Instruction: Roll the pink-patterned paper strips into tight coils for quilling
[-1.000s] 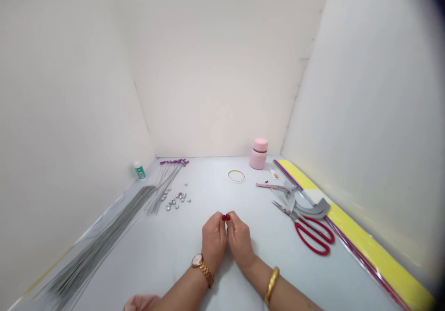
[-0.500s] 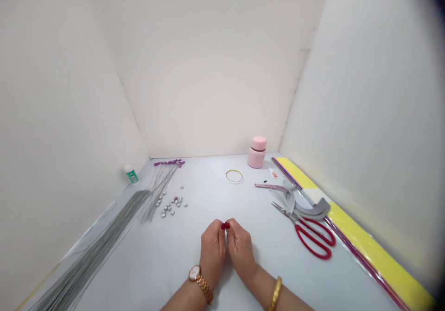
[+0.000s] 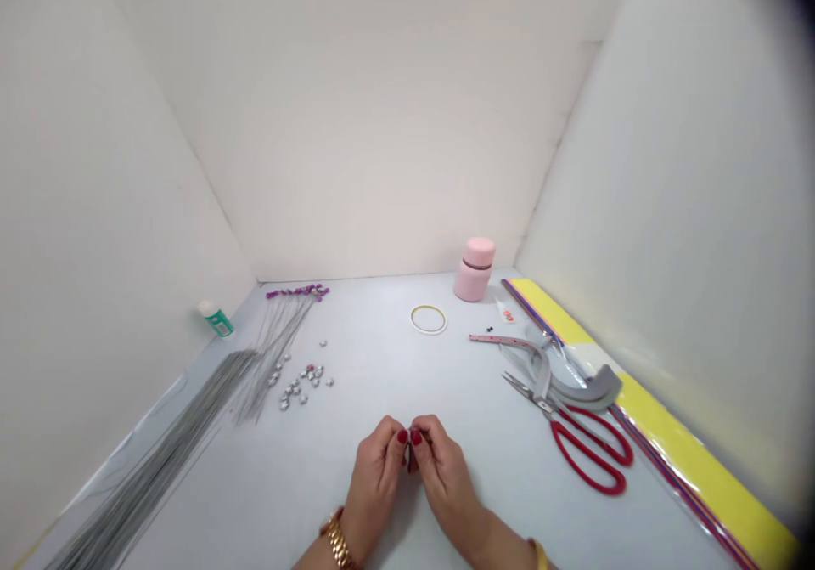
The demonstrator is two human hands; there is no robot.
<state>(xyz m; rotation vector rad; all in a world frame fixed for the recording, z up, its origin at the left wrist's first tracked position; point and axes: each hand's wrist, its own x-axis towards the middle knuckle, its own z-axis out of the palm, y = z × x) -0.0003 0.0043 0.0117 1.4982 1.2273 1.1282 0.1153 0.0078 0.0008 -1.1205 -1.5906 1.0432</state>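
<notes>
At the front middle of the table, my left hand (image 3: 378, 478) and my right hand (image 3: 447, 476) meet at the fingertips. Both are closed in a pinch, thumbs on top and side by side. Whatever lies between the fingertips is too small and hidden to make out. Small silver folded stars (image 3: 295, 388) lie loose to the left of my hands, a reddish one among them. Beyond my fingers a thin white and gold ring (image 3: 429, 319) rests on the table.
On the left lie a long bundle of grey wires (image 3: 184, 434), purple-tipped wire stems (image 3: 296, 291) and a green-white glue bottle (image 3: 216, 319). At right are red-handled scissors (image 3: 589, 455), a curled grey strip (image 3: 602, 390), yellow packaged strips (image 3: 675, 443) and a pink flask (image 3: 474, 269).
My thumbs have parted slightly and the hands have tilted, so more of the fingers show beneath. The camera view has shifted a little; the things on the table appear unmoved.
</notes>
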